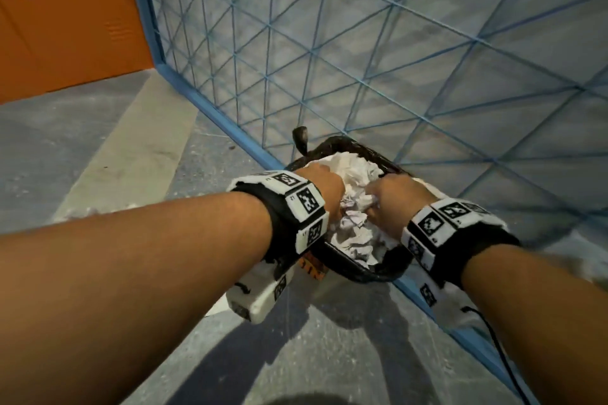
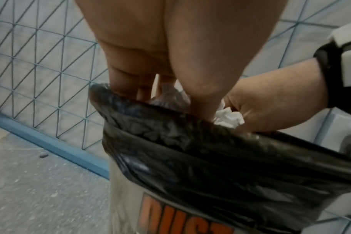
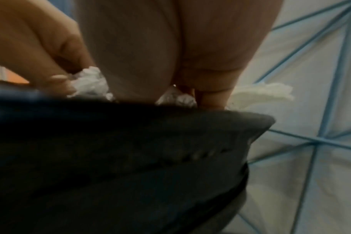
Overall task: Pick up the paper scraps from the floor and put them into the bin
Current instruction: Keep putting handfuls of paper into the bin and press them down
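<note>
The bin [image 2: 126, 197] is grey with orange letters and has a black liner [image 1: 371, 273] folded over its rim. Crumpled white paper scraps [image 1: 348, 171] fill it to the top. Both my hands reach into its mouth from above. My left hand [image 1: 335, 204] has its fingers and thumb [image 2: 200, 95] pushed down around a wad, and the fingertips are hidden below the liner [image 2: 190, 142]. My right hand [image 1: 375, 204] curls round a white crumpled scrap [image 2: 228, 117]. In the right wrist view more scraps [image 3: 260, 93] stick up over the dark liner [image 3: 130, 142].
The bin stands against a blue wire-mesh fence [image 1: 329, 43] with a thick blue bottom bar [image 1: 230, 128]. Grey concrete floor [image 1: 98, 158] lies to the left and in front. An orange door [image 1: 65, 10] is at far left. A black cable [image 1: 493, 339] hangs from my right wrist.
</note>
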Tool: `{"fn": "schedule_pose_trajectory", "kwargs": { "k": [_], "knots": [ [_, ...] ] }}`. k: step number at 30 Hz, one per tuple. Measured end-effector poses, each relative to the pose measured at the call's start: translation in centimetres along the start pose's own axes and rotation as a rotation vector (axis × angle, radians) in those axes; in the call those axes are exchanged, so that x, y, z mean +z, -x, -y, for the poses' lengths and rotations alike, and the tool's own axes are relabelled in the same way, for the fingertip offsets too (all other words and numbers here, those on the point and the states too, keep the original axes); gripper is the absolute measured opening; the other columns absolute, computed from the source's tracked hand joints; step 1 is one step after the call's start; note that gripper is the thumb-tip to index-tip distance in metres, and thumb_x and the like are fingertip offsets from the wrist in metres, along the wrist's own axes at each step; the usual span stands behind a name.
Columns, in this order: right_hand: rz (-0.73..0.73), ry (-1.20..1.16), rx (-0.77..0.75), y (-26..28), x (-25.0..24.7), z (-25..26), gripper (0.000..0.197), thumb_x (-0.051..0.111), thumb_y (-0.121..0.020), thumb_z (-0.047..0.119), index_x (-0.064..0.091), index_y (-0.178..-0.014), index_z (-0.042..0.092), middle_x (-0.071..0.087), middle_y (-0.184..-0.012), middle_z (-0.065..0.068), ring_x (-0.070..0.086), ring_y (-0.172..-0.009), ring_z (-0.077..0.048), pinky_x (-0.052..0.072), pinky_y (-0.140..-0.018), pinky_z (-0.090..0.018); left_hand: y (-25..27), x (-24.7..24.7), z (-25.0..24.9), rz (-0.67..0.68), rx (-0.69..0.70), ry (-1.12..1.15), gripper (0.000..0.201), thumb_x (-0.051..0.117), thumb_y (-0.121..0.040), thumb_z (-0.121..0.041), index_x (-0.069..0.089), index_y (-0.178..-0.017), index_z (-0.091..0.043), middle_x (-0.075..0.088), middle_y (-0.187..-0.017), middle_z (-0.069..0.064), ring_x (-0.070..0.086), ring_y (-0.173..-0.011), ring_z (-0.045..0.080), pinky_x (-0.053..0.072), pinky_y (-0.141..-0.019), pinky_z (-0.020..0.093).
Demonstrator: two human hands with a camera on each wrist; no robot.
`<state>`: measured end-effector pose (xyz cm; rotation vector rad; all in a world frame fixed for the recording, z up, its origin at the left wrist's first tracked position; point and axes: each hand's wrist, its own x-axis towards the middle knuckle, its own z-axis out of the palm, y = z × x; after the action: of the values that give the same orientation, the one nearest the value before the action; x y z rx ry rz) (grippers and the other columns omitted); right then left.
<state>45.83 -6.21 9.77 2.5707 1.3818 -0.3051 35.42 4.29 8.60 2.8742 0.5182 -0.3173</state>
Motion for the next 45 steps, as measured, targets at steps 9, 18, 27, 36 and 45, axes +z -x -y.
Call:
{"fn": "schedule_pose_trajectory", "kwargs": {
  "k": [9, 18, 27, 36, 45],
  "knots": [
    [0.117, -0.188, -0.008, 0.5, 0.1, -0.9, 0.047, 0.069, -0.074, 0.035, 0.055, -0.118, 0.024, 0.061, -0.115, -0.001, 0.057, -0.106, -0.023, 0.043, -0.084, -0.026, -2.3, 0.9, -0.8, 0.213, 0.013, -0.25, 0.03, 0.062, -0.078, -0.045, 0.067, -0.091, -0.018, 0.066, -0.085, 0.001, 0.064, -0.083, 0.025, 0.055, -0.08, 0.037],
    [0.023, -0.044, 0.004, 2.7, -8.3, -0.4, 0.081, 0.08, -0.064, 0.043, 0.041, -0.134, 0.032, 0.056, -0.132, -0.001, 0.054, -0.118, -0.024, 0.045, -0.099, -0.039, 2.7, -5.8, 1.5, -0.142, 0.049, 0.051, 0.073, 0.07, -0.073, -0.053, 0.04, -0.136, -0.032, 0.042, -0.132, 0.006, 0.053, -0.114, 0.032, 0.045, -0.087, 0.036],
    [-0.205, -0.004, -0.201, 6.5, -7.9, 13.8, 0.047, 0.06, -0.079, 0.049, 0.05, -0.121, 0.029, 0.056, -0.119, -0.005, 0.056, -0.106, -0.028, 0.048, -0.088, -0.041, 15.0, -4.8, 13.2, -0.169, -0.02, 0.079, 0.06, 0.064, -0.075, -0.058, 0.052, -0.124, -0.025, 0.05, -0.128, 0.005, 0.052, -0.115, 0.026, 0.041, -0.091, 0.031],
    [0.431, 0.084, -0.639, 15.2, 8.8, 33.3, 0.064, 0.06, -0.075, 0.059, 0.033, -0.126, 0.031, 0.043, -0.123, -0.002, 0.057, -0.104, -0.031, 0.051, -0.078, -0.042, 32.6, 12.0, 23.2, 0.391, -0.218, 0.105, 0.071, 0.068, -0.07, -0.059, 0.046, -0.129, -0.027, 0.051, -0.125, 0.008, 0.052, -0.113, 0.029, 0.045, -0.095, 0.039],
    [0.746, -0.095, -0.833, 25.7, 22.7, 39.1, 0.064, 0.054, -0.08, 0.055, 0.034, -0.134, 0.028, 0.035, -0.131, -0.009, 0.047, -0.112, -0.037, 0.046, -0.093, -0.047, 43.4, 25.4, 20.5, 0.762, -0.146, 0.184, 0.076, 0.071, -0.076, -0.041, 0.028, -0.138, -0.031, 0.026, -0.14, 0.007, 0.043, -0.12, 0.035, 0.045, -0.094, 0.045]
  ]
}}
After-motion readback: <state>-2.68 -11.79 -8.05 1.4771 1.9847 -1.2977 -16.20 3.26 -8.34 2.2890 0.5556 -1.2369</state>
